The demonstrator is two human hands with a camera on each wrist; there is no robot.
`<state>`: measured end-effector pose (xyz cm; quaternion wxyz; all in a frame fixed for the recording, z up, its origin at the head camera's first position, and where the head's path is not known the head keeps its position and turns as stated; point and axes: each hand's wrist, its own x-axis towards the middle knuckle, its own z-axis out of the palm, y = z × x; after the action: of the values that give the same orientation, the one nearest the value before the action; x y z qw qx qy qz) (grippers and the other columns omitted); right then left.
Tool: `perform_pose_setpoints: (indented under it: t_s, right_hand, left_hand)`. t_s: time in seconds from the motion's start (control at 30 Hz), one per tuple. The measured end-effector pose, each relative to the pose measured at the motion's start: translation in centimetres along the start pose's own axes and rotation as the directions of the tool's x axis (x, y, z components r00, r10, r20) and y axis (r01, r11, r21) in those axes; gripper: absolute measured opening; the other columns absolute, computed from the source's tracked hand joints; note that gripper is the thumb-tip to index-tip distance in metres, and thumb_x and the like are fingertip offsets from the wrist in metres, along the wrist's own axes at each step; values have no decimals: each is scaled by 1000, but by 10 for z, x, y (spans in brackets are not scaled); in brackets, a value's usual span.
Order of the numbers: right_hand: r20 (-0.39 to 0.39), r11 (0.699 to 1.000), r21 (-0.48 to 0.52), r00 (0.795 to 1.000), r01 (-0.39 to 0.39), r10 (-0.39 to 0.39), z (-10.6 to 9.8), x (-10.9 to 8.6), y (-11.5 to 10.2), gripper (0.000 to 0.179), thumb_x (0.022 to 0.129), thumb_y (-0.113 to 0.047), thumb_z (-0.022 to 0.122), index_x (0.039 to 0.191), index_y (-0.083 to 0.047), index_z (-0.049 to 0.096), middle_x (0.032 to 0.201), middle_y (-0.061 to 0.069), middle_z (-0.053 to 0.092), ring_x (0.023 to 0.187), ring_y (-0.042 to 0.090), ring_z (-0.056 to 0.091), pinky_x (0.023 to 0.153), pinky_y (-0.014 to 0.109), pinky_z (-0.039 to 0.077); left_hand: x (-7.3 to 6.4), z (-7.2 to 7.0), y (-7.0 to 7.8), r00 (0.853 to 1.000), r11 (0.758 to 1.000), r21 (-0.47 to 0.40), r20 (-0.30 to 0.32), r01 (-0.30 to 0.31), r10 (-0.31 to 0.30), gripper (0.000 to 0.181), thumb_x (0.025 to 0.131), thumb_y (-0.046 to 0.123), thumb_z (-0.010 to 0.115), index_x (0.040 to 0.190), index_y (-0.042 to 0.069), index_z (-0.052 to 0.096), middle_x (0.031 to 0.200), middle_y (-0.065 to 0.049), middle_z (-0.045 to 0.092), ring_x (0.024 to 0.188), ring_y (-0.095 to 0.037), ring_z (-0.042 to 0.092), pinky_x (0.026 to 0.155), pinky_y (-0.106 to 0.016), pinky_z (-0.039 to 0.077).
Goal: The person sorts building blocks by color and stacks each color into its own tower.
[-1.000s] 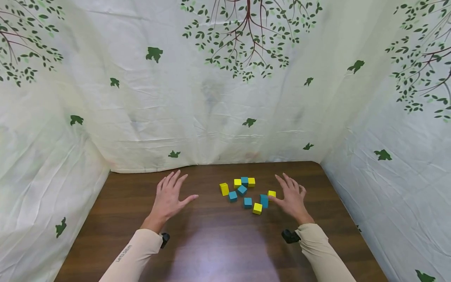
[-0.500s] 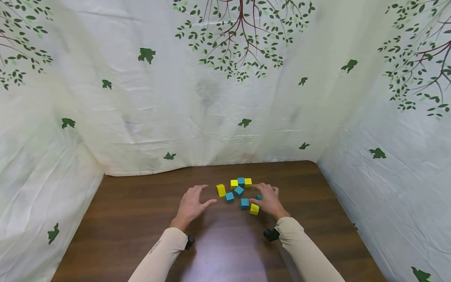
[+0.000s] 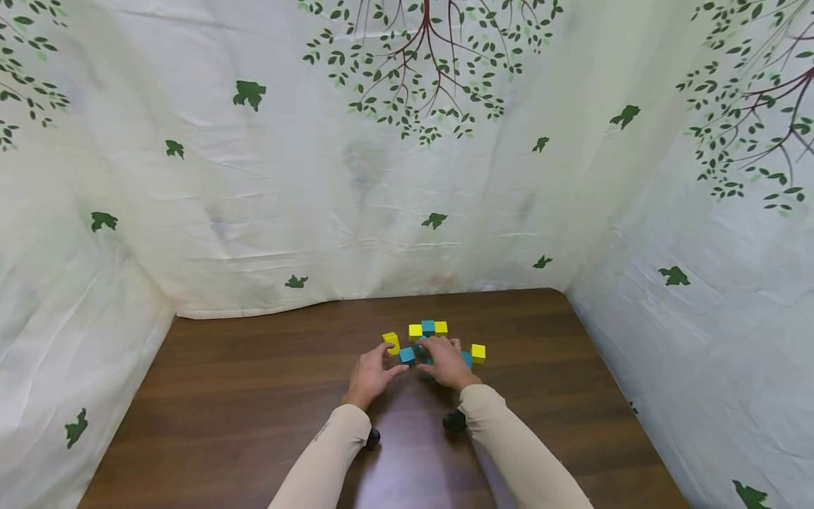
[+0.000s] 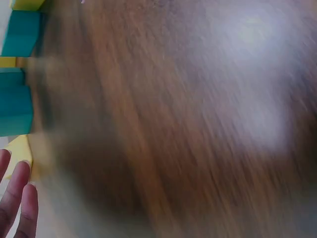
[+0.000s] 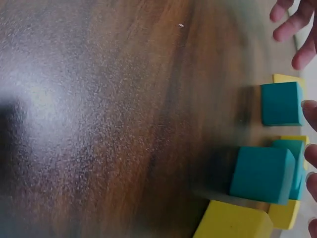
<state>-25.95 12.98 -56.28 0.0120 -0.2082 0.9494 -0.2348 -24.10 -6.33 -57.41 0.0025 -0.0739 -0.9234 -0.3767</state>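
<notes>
Several small yellow and blue cubes lie on the brown wooden table in the head view. My left hand [image 3: 370,376] is at the left side of the group, thumb and fingers apart, beside a yellow block [image 3: 391,344] and a blue cube [image 3: 407,355]. Over the middle of the group hovers my right hand [image 3: 447,363], hiding some of the cubes beneath it. In the right wrist view its fingertips [image 5: 311,154] stand behind a blue cube [image 5: 261,173], without gripping it. Straight left fingers [image 4: 28,201] show near a yellow cube [image 4: 21,151] in the left wrist view.
At the back are a blue cube [image 3: 428,327] between two yellow ones, and a yellow cube [image 3: 478,353] lies to the right. A white leaf-printed cloth [image 3: 356,233] hangs behind and beside the table [image 3: 254,410].
Both hands have come inward from either side toward the cubes. The right hand has passed leftward over the group, uncovering the yellow cube at right. The head view has shifted slightly.
</notes>
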Motion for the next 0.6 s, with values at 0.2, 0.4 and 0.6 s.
perform_pose_setpoints:
  t_s: [0.2,0.4,0.6]
  right_hand:
    - [30,998,-39,998,-53,55,10,6,-5,45,85,-24,75,126,-8,62,109,2,66,100,23,55,91,48,30]
    - [-5,993,-97,998,-64,63,22,12,-11,38,85,-21,75,121,-11,66,102,0,67,95,21,55,85,45,31]
    - [-34,990,-112,996,-84,81,28,15,-9,33,84,-19,76,115,-12,68,104,1,67,97,21,55,84,43,33]
  left_hand:
    - [6,12,-2,998,998,-30,-12,56,-56,52,81,30,78,123,4,61,98,-8,71,87,-25,66,80,-44,51]
    - [9,18,-2,999,999,5,-11,49,-49,44,81,23,79,117,5,64,92,-6,70,85,-26,66,76,-43,51]
    - [9,22,2,997,997,23,-5,77,-76,40,80,23,79,115,9,63,93,-4,69,88,-27,64,75,-44,51]
